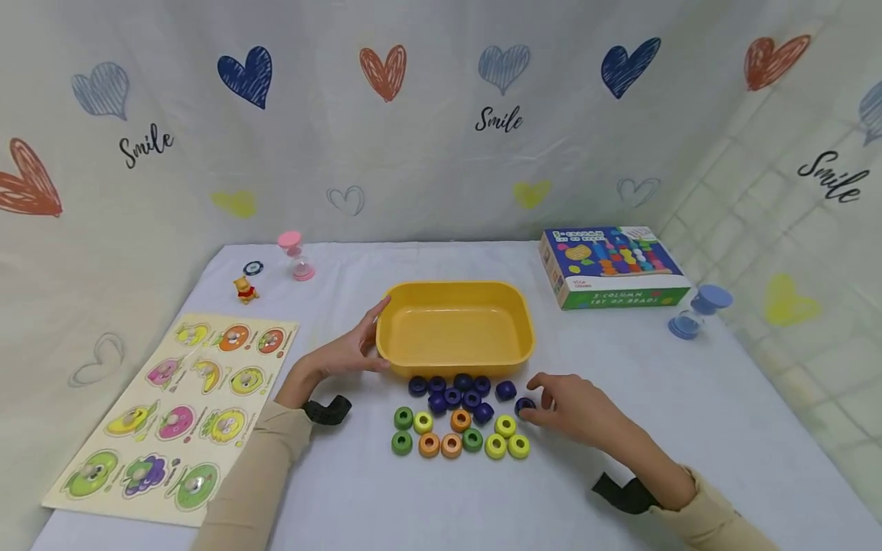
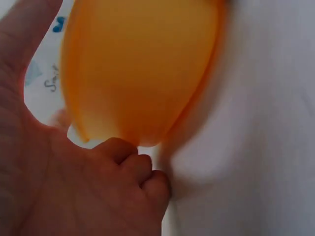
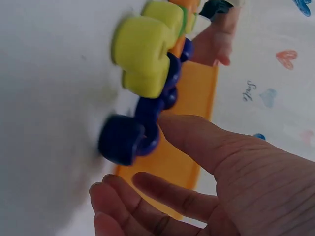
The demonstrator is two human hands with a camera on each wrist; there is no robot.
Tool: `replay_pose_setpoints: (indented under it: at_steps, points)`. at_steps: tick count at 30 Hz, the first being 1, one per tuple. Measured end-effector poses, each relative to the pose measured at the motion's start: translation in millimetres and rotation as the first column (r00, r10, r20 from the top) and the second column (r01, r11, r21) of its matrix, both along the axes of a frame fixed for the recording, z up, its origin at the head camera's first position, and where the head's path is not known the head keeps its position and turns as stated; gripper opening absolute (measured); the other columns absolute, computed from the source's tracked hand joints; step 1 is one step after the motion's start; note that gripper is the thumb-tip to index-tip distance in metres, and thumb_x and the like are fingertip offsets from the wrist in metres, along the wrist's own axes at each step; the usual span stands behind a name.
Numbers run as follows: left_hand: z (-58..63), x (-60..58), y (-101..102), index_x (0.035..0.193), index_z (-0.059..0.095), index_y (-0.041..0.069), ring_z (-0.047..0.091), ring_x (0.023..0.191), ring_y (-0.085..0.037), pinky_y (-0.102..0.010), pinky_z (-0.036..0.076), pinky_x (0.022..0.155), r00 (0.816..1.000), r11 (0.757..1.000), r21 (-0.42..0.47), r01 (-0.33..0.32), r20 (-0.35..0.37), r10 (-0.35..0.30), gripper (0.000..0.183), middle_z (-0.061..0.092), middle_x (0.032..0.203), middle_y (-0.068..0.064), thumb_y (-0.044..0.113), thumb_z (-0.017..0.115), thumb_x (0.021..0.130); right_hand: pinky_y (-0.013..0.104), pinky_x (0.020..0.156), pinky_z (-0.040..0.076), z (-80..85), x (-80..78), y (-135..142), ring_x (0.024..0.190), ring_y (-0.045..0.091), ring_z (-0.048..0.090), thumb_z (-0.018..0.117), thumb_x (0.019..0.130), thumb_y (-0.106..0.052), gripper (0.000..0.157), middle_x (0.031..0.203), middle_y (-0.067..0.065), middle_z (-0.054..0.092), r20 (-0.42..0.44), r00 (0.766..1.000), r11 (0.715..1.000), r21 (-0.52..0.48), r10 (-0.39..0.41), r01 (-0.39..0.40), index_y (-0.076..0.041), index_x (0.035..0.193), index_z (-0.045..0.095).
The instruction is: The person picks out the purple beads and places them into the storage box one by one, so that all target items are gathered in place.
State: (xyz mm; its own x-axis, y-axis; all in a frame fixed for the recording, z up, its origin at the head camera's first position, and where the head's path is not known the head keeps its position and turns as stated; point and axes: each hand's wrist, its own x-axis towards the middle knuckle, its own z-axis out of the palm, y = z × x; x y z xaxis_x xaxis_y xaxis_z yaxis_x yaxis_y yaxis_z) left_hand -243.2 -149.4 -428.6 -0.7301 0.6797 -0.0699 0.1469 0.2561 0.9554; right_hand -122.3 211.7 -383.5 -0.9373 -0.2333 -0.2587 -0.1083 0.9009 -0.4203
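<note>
My left hand (image 1: 351, 348) grips the left end of a yellow plastic tray (image 1: 455, 366), thumb on the near side and fingers at the far side. In the left wrist view, curled fingers (image 2: 140, 167) lie against the tray's end. Beside a dark blue bead (image 1: 525, 406), my right hand (image 1: 575, 405) is held with thumb and fingers spread apart. The right wrist view has that blue bead (image 3: 118, 140) on the cloth near the fingertips, with a gap between. More dark blue beads (image 1: 452, 397) cluster in front of the tray.
Green beads (image 1: 402, 442), orange beads (image 1: 451, 445) and yellow-green beads (image 1: 495, 446) lie nearer me. A fruit puzzle board (image 1: 234, 405) is at left, with a bear figure (image 1: 244, 290) and pink sand timer (image 1: 296, 256) behind. A bead-set box (image 1: 613, 268) and blue sand timer (image 1: 699, 312) stand right.
</note>
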Motion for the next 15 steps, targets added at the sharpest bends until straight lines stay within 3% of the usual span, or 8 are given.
replay_pose_setpoints:
  at_steps: [4, 7, 15]
  points:
    - [2.3, 3.1, 6.3, 0.141, 0.02, 0.018, 0.019, 0.132, -0.022, -0.044, 0.01, 0.108, 0.998, 1.0, -0.01, -0.025, -0.062, 0.025, 0.089, 0.02, 0.145, -0.006, 0.015, 0.076, 0.073, 0.025, 0.055, 0.043, -12.7, -0.6, -3.0, 0.06, 0.01, 0.048, 0.071, 0.076, -0.034, 0.036, 0.069, -0.006, 0.055, 0.017, 1.0, 1.0, -0.014, 0.017, -0.017, -0.014, 0.104, 0.062]
    - [7.5, 6.7, 10.5, 0.134, 0.027, 0.011, 0.02, 0.132, -0.021, -0.041, 0.011, 0.108, 0.997, 0.998, -0.016, -0.059, -0.058, 0.058, 0.08, 0.023, 0.143, -0.007, 0.014, 0.077, 0.071, 0.024, 0.057, 0.043, -20.6, 0.3, -2.9, 0.061, 0.01, 0.048, 0.07, 0.077, -0.032, 0.033, 0.069, -0.008, 0.054, 0.009, 1.0, 0.999, -0.033, 0.024, -0.024, -0.015, 0.104, 0.063]
    - [10.3, 5.0, 17.4, 0.132, 0.029, 0.017, 0.018, 0.134, -0.019, -0.038, 0.013, 0.108, 0.992, 0.996, 0.001, -0.088, -0.092, 0.088, 0.077, 0.021, 0.146, -0.006, 0.019, 0.077, 0.071, 0.023, 0.05, 0.04, -25.4, 5.0, 18.4, 0.059, 0.011, 0.046, 0.068, 0.078, -0.035, 0.035, 0.067, -0.007, 0.052, 0.018, 1.0, 0.989, -0.148, 0.022, -0.019, -0.016, 0.107, 0.061]
